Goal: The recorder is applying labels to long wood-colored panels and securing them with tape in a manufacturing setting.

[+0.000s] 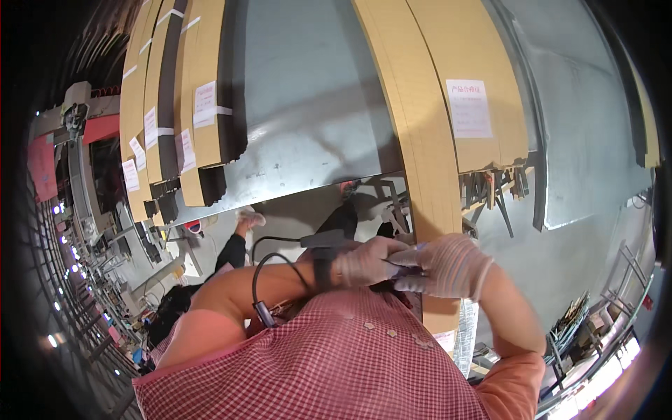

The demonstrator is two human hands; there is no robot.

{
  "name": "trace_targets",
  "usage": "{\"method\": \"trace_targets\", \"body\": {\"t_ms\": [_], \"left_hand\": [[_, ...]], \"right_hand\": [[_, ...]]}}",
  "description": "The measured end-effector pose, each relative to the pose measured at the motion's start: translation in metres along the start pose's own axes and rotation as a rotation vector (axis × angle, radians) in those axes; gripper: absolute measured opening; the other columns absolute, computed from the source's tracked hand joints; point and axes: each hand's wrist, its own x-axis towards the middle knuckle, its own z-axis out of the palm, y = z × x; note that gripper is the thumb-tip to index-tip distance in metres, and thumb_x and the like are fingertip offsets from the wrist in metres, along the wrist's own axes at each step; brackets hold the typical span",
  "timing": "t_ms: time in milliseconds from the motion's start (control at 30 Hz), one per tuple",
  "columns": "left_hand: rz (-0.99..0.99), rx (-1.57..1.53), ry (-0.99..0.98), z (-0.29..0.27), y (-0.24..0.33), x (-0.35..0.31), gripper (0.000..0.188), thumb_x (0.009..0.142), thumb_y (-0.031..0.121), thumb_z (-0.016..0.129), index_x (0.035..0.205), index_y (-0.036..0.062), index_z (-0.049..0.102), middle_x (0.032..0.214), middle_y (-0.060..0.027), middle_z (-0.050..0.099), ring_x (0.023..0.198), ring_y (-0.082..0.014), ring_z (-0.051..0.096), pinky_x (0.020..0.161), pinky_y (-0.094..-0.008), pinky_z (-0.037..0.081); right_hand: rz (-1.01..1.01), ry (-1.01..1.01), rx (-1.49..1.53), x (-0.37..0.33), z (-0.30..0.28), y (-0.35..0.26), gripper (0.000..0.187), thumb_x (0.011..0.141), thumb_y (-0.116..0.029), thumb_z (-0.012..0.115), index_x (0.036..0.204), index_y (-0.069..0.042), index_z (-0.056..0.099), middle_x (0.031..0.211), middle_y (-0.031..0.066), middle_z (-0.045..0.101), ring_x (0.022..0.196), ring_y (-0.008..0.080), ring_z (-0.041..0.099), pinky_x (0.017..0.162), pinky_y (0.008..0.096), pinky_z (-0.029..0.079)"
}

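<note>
My left hand [369, 263] and my right hand [448, 267], both in pale knitted work gloves, meet in front of my chest. Their fingers are closed around something small and dark [406, 269], mostly hidden; its kind does not show. Just beyond and beneath them runs a long, narrow cardboard package [427, 189], pointing toward me. To its right lies a wider cardboard package [483, 63] with a white paper label [469, 109]. A dark device [332, 239] with a black cable is strapped at my left wrist.
Several labelled cardboard packages [198, 63] lie at the far left on a large grey metal sheet [308, 91]. Another grey sheet [588, 119] is on the right. A person's gloved hand [250, 218] shows at left of centre. Metal racks [616, 301] stand at the lower right.
</note>
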Motion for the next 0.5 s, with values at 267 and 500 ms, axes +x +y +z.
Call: {"method": "trace_targets", "body": {"t_ms": [267,500], "left_hand": [[0.025,-0.002,0.194,-0.054,-0.079,0.08,0.028,0.101,0.022,0.057,0.112,-0.002,0.067,0.097,-0.0061,0.07,0.088,-0.0129,0.064,0.08,-0.0274,0.053],[0.083,0.063,0.068,-0.027,-0.167,0.121,0.036,0.103,0.02,0.052,0.132,-0.0001,0.056,0.126,-0.0105,0.063,0.113,-0.02,0.06,0.097,-0.0309,0.049]], "right_hand": [[0.293,0.225,0.668,0.037,0.009,0.199,0.031,0.093,-0.013,0.067,0.122,-0.004,0.068,0.12,0.01,0.069,0.099,0.0229,0.069,0.085,0.0347,0.055],[-0.076,0.314,1.471,0.061,0.062,0.211,0.038,0.095,-0.009,0.064,0.131,0.001,0.059,0.13,0.0115,0.064,0.118,0.0265,0.062,0.098,0.0405,0.051]]}}
